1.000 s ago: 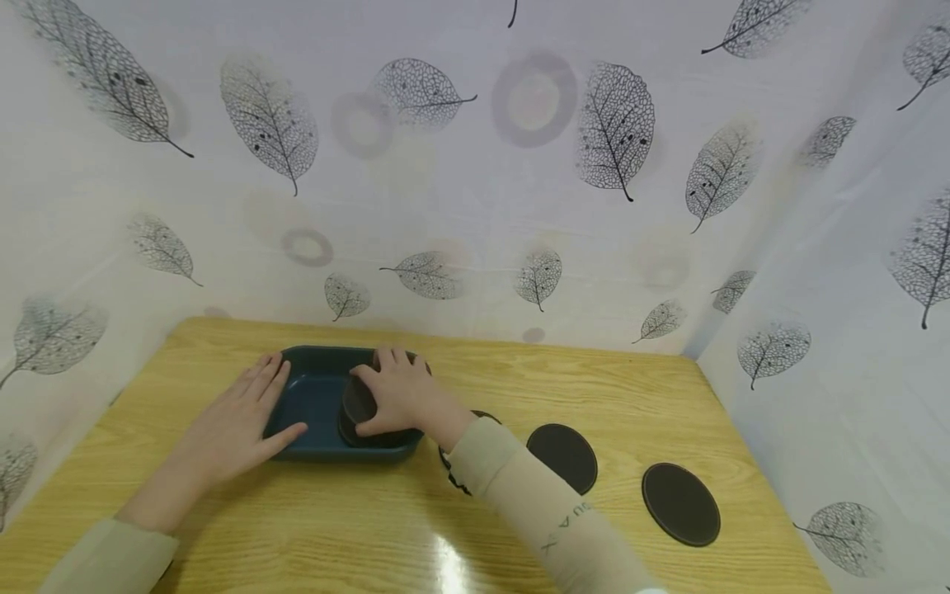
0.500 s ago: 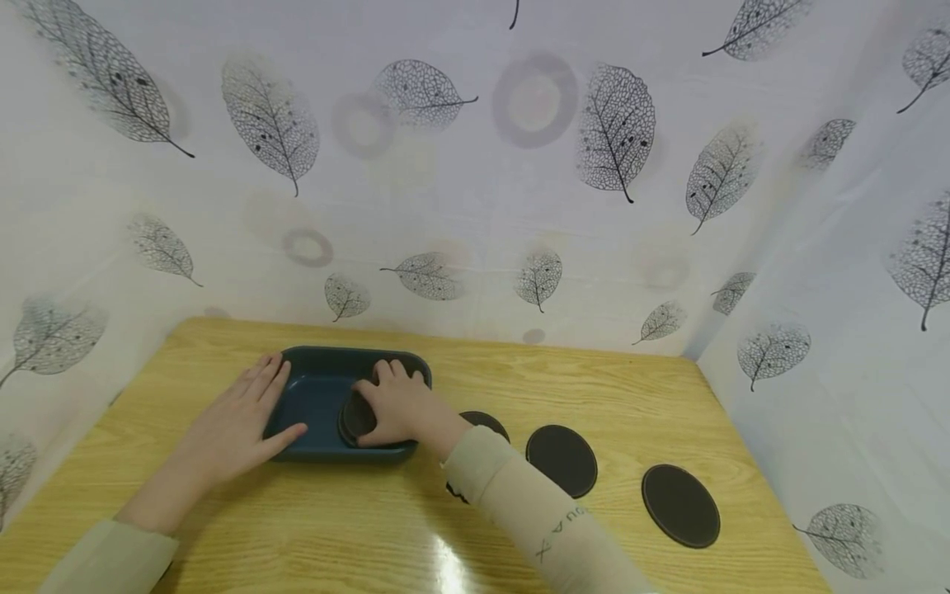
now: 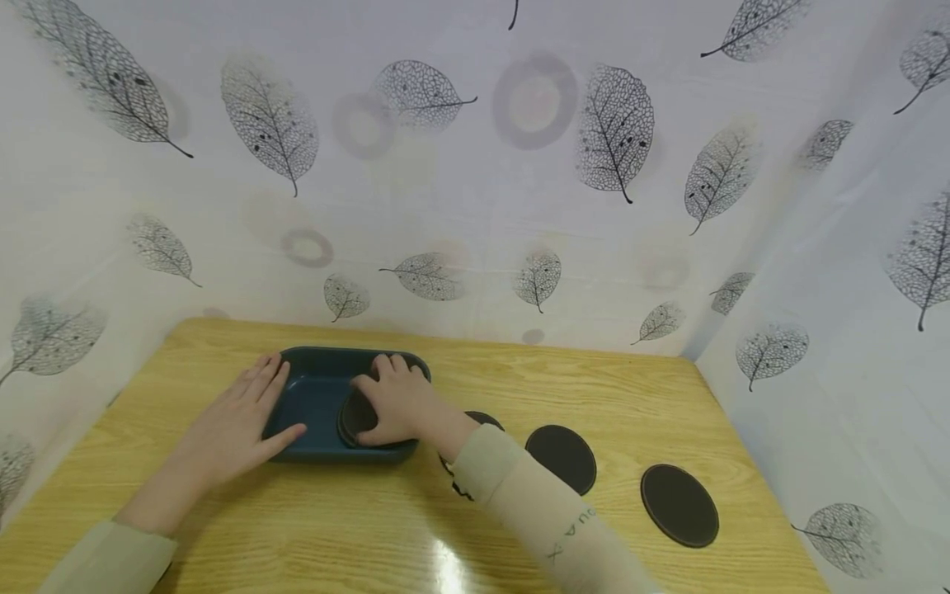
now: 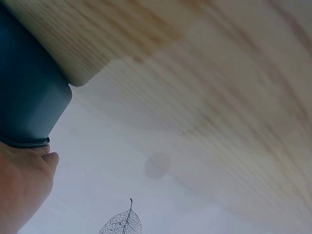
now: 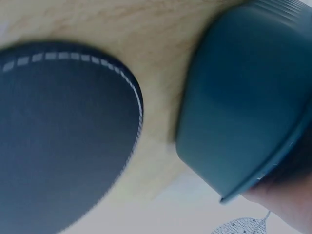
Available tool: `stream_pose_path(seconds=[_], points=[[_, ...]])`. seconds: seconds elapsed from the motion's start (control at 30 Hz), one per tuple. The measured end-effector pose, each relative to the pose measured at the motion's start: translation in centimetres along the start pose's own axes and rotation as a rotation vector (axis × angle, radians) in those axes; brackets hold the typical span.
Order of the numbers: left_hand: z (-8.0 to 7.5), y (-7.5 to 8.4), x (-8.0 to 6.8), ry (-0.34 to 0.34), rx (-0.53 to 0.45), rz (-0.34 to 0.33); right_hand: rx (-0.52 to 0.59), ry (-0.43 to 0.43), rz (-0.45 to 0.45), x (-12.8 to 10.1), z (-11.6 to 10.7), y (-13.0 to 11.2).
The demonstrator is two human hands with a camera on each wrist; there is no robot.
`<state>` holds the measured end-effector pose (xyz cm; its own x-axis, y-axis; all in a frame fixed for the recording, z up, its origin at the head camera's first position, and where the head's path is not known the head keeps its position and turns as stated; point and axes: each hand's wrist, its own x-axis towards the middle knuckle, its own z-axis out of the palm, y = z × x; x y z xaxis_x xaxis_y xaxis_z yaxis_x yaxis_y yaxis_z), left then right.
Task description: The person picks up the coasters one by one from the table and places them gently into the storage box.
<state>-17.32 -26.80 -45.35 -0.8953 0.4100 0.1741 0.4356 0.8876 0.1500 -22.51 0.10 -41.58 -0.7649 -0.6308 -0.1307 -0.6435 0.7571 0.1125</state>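
Dark disc, at lower left of centre in the head view, inside the right end of the blue tray. The right hand is clamped on it, thumb at the near edge, fingers curled over the far side. Compared with one second earlier, hand and disc sit slightly lower; over the last half second there is hardly any shift. This suggests the disc is being settled in the tray, though not yet released. The left hand, its fingers straight and thumb apart, rests at the tray's left end, apparently steadying it. Right of centre, a partly hidden disc lies behind the right sleeve; the middle disc and outer disc lie flat on the table.
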Motion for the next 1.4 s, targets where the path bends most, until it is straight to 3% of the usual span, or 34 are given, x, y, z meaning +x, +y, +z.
stream_pose_path(seconds=[0.37, 0.9, 1.17, 1.4], points=[[0.2, -0.2, -0.1, 0.024, 0.010, 0.015, 0.038, 0.044, -0.022, -2.8, -2.0, 2.5], [0.2, -0.3, -0.1, 0.015, 0.014, 0.007, 0.063, 0.116, -0.028, -8.3, -2.2, 5.9], [0.1, -0.1, -0.2, 0.013, 0.013, 0.014, 0.027, 0.160, -0.073, -10.7, -1.3, 7.0], [0.1, 0.0, -0.1, 0.017, 0.013, 0.016, -0.045, 0.177, -0.104, -12.3, 1.0, 7.6]])
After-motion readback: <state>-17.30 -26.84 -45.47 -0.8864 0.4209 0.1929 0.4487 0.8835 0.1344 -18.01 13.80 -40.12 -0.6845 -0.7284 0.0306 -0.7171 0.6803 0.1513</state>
